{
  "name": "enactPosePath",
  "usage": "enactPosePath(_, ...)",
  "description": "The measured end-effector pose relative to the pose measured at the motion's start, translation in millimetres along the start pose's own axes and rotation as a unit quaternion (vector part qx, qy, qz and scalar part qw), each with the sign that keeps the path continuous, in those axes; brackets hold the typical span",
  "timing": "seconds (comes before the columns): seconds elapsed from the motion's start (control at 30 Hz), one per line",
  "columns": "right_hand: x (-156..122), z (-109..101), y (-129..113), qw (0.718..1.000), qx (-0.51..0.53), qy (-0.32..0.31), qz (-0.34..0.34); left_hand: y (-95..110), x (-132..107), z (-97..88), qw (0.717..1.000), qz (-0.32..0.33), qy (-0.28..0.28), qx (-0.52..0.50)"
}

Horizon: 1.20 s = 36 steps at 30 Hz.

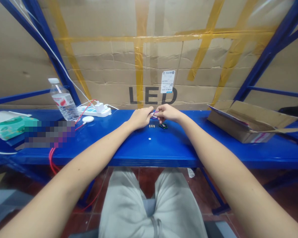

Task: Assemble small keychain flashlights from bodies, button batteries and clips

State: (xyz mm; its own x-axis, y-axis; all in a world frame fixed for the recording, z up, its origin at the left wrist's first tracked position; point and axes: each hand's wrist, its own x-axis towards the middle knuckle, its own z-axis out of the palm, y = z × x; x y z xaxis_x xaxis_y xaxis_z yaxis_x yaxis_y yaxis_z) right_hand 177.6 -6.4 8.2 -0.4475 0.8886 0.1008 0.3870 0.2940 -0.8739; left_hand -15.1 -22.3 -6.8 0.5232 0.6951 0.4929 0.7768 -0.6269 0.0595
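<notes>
Above the back half of the blue table [139,148], my left hand [140,117] and my right hand [168,113] meet, their fingers pinched. Between the fingertips shows a thin, cord-like piece [153,114] in white and pinkish purple. It is too small to tell its kind, and both hands grip it. Just below it on the table lies a small cluster of gold-toned round pieces [151,126]. To their right is a small black looped object [163,126], under my right hand. A tiny white disc [149,138] lies nearer the front edge.
An open cardboard box [238,127] stands at right. At left are a water bottle [62,100], a white power strip [101,110] with plugs, a white round charger [88,119] on a red cable and a green packet [13,127]. A large carton [101,66] walls off the back.
</notes>
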Motion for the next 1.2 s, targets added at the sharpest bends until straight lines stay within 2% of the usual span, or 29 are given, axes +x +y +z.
enactPosePath(0.2, 2, 3, 1, 0.997, -0.055, 0.021, -0.041, -1, 0, 4.3, 1.000, -0.024, 0.000, -0.020)
enactPosePath(0.33, 2, 5, 1, 0.992, -0.087, 0.047, -0.075, -8, 4, 9.7, 0.990, -0.046, 0.011, -0.134)
enactPosePath(0.47, 3, 7, 2, 0.982, -0.134, 0.068, -0.113, -16, 11, 13.9, 0.962, -0.079, -0.014, -0.261)
enactPosePath(0.6, 4, 6, 5, 0.980, -0.154, 0.075, -0.105, -20, 15, 16.2, 0.945, -0.100, -0.031, -0.308)
enactPosePath(0.77, 9, -6, 16, 0.972, -0.199, 0.100, -0.080, -29, 14, 18.0, 0.969, -0.071, -0.010, -0.236)
enactPosePath(0.9, 12, -13, 24, 0.969, -0.220, 0.104, -0.047, -37, 14, 21.0, 0.993, 0.025, -0.063, -0.095)
enactPosePath(1.03, 12, -13, 24, 0.969, -0.223, 0.099, -0.039, -33, 20, 25.3, 0.987, 0.110, -0.115, 0.000)
enactPosePath(1.2, 12, -13, 25, 0.970, -0.222, 0.090, -0.037, -28, 27, 27.4, 0.985, 0.130, -0.111, -0.002)
